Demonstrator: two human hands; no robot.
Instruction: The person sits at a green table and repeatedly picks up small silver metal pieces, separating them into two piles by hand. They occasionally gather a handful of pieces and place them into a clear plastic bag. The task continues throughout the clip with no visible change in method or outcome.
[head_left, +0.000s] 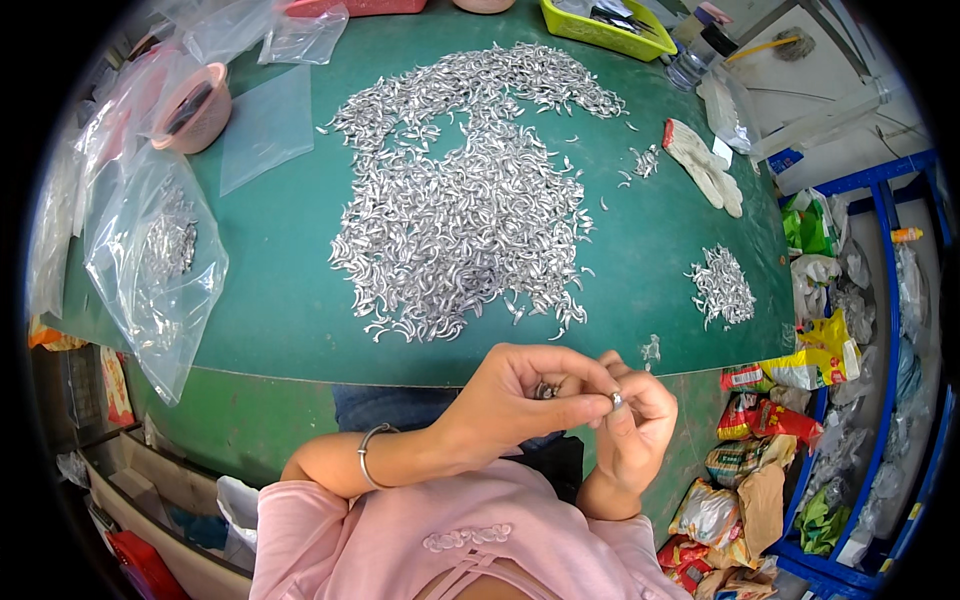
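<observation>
1. Your left fingers [570, 362] pinch a small silver metal piece [616, 399] at their tips, and your right fingers [650, 395] press on it from the other side, just off the near edge of the green worktop [270, 300]
2. That piece could slip out, because it is tiny and looks smooth; with your hands past the edge, it would likely drop to your lap or the green floor [250, 420]
3. Dark metal bits [545, 390] sit in your curled left palm; loosening the grip could spill them
4. A careless sleeve could sweep the broad heap [460, 200] into the small pile [724, 288] at right, mixing them
5. The heap's pieces are hard, glossy, claw-like crescents, prone to tangling
6. The clear plastic bag [160, 270] is thin and crumpled, its corner overhanging the worktop, so a snag could drag it down
7. The white glove [700, 165] looks soft and knitted, with a red cuff
</observation>
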